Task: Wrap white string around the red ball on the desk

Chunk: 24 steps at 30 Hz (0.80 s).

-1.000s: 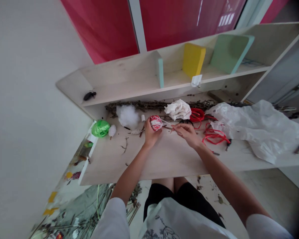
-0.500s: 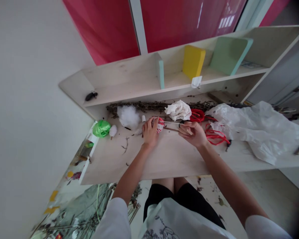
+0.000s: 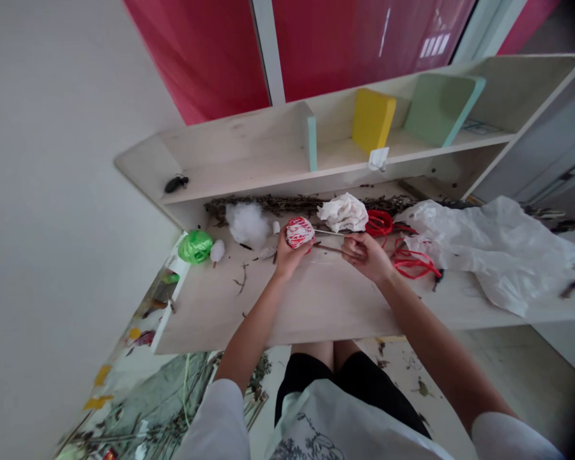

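A ball wound in red and white strands (image 3: 299,232) rests in my left hand (image 3: 289,255), whose fingers and thumb curl round its sides. From the ball a white string (image 3: 329,232) runs taut to the right. My right hand (image 3: 367,255) is closed on that string, fingers curled in. Behind and between the hands lies crumpled white paper (image 3: 343,212). Red cord (image 3: 414,263) lies just right of my right hand. A thin stick (image 3: 329,248) is on the desk below the string.
White fluff (image 3: 248,223), a small white ball on a stick (image 3: 217,251) and a green ball (image 3: 195,247) are at the left. Clear plastic (image 3: 503,249) spreads over the right side. Dried twigs (image 3: 278,204) line the back, under a shelf (image 3: 249,182) with coloured dividers.
My left hand has turned, so the ball now shows in full on top instead of being partly covered by the fingers. My right hand has shifted slightly left.
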### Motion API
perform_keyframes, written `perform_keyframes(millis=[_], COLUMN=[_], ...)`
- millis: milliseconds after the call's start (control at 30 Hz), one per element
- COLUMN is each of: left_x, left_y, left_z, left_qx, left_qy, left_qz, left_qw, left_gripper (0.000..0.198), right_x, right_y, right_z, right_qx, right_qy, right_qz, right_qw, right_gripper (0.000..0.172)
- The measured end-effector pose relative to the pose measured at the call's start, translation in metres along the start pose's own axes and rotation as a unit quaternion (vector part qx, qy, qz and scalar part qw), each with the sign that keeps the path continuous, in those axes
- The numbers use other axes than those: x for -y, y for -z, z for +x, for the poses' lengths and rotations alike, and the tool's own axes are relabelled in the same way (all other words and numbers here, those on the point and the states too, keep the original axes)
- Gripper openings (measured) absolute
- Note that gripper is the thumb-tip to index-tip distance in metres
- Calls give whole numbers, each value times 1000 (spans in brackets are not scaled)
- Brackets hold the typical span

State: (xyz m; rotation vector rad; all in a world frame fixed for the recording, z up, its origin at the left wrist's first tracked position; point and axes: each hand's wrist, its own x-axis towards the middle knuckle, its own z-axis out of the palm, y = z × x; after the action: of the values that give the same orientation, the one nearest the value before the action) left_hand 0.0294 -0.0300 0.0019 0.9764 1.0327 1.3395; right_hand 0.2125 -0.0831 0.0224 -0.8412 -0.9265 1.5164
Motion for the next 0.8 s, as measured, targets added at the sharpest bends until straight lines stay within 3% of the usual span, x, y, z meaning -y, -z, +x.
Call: perform_keyframes(millis=[333, 567, 800], left_x=[-6, -8, -14], left_y=[4, 2, 3], left_z=[2, 4, 1], left_qx=[49, 1, 32], left_qy=[107, 129, 181], left_qz=[-132, -149, -210], left_qw=[984, 980, 960], left_gripper=[49, 47, 47], right_x=[-10, -21, -26], right_y=[5, -3, -13], right_z=[10, 6, 4], right_qx=[-39, 34, 58], right_qy=[-24, -16, -45], right_qz=[-21, -141, -196], right_qw=[999, 989, 978], right_gripper=[29, 38, 50])
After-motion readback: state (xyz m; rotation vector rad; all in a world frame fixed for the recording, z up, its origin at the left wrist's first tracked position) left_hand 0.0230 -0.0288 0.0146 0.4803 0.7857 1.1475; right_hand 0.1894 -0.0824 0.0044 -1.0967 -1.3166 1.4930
